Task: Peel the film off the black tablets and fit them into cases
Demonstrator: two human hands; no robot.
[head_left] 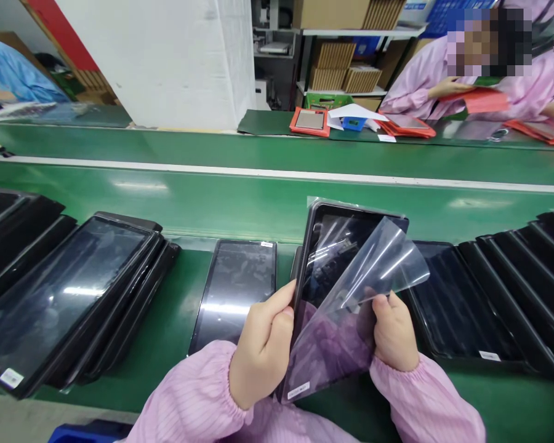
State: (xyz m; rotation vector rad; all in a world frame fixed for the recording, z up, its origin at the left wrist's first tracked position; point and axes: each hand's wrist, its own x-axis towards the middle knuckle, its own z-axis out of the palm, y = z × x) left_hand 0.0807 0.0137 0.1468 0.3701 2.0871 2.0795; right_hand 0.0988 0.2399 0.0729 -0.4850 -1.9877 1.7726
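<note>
My left hand [265,351] is closed around the left edge of a black tablet [323,237], which is tilted up toward me over the green table. A small white label sits at its lower left corner. Between the thumb and fingers of my right hand [394,329] is a clear plastic film [369,264], its upper right corner lifted and curled away from the screen. The lower part of the film still lies over the glass. Just left of the held tablet, another tablet [240,286] lies flat, screen up.
Stacked tablets [87,277] lie at the left, and an overlapping row of tablets [471,301] fills the right. A green conveyor belt [203,197] runs behind. Across it, a person in a pink sleeve [415,80] handles red sleeves. Part of a blue bin [87,432] shows at lower left.
</note>
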